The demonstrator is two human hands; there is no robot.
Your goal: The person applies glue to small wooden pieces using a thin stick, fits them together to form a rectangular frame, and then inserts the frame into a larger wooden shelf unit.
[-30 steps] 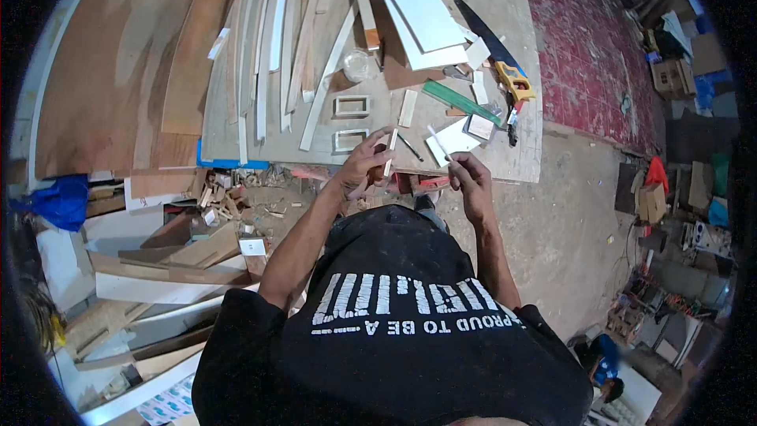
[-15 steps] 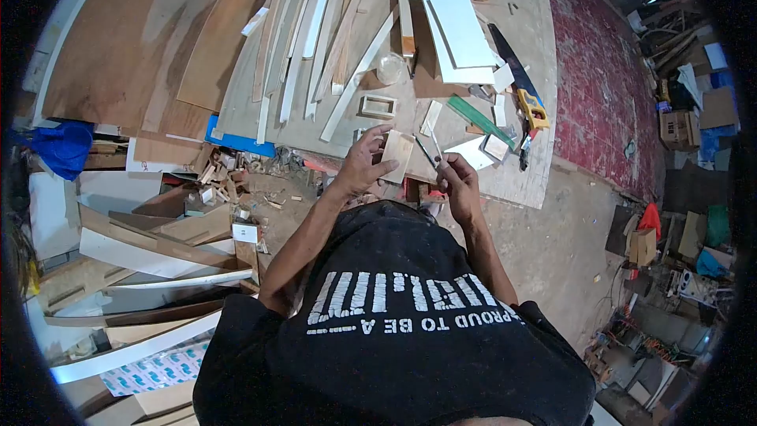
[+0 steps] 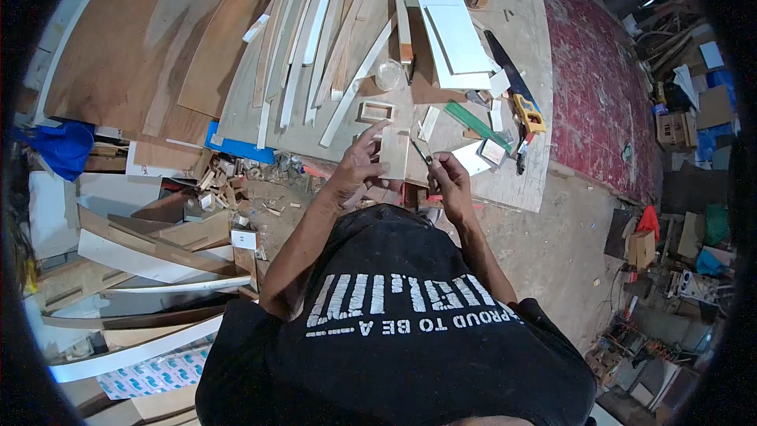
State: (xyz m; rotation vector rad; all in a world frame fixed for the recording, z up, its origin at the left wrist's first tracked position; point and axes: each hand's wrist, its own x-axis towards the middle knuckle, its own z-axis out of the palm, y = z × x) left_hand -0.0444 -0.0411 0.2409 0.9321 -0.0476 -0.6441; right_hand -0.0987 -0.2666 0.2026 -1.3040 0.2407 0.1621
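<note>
My left hand point(image 3: 359, 173) is closed around the edge of a small, flat, pale wood piece point(image 3: 395, 154), with the thumb lying across its face. My right hand point(image 3: 451, 180) pinches a slim dark pencil-like stick point(image 3: 418, 149) close to the right edge of the wood; its exact kind is too small to tell. Just beyond my left hand, a small open wooden frame point(image 3: 377, 111) lies on the worktable point(image 3: 347, 154). A pale wood offcut point(image 3: 429, 123) and a green strip point(image 3: 477, 127) rest past my right hand.
A handsaw with a yellow handle point(image 3: 528, 113) lies at the table's right side, near white panels point(image 3: 456, 39). A clear round container point(image 3: 389, 75) stands mid-table. Long wood strips point(image 3: 339, 39) cover the left part. Scrap boards point(image 3: 150, 244) are piled at lower left.
My right hand has shifted left, bringing the dark stick nearer to the wood piece. The wood piece has turned a little more upright in my left hand.
</note>
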